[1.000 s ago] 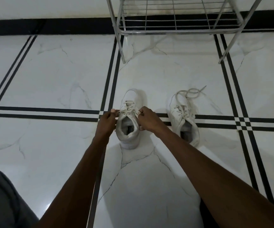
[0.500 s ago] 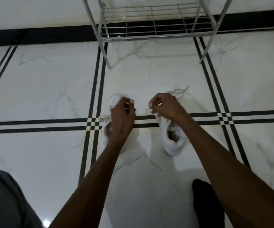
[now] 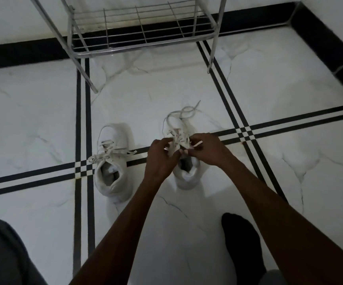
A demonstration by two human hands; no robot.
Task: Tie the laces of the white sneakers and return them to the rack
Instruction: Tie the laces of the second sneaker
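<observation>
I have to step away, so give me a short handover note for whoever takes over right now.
Left hand and right hand both pinch the laces of the right sneaker, which stands on the floor; its lace ends trail loose past the toe.
Left sneaker stands beside it with a bow, so it looks tied.
The rack behind holds no shoes on the shelf in view.
Left: tie the right sneaker, then put both on the rack.

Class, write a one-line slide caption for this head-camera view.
Both hands, left hand and right hand, work the laces of the right sneaker; the left sneaker sits tied before the rack.
</observation>
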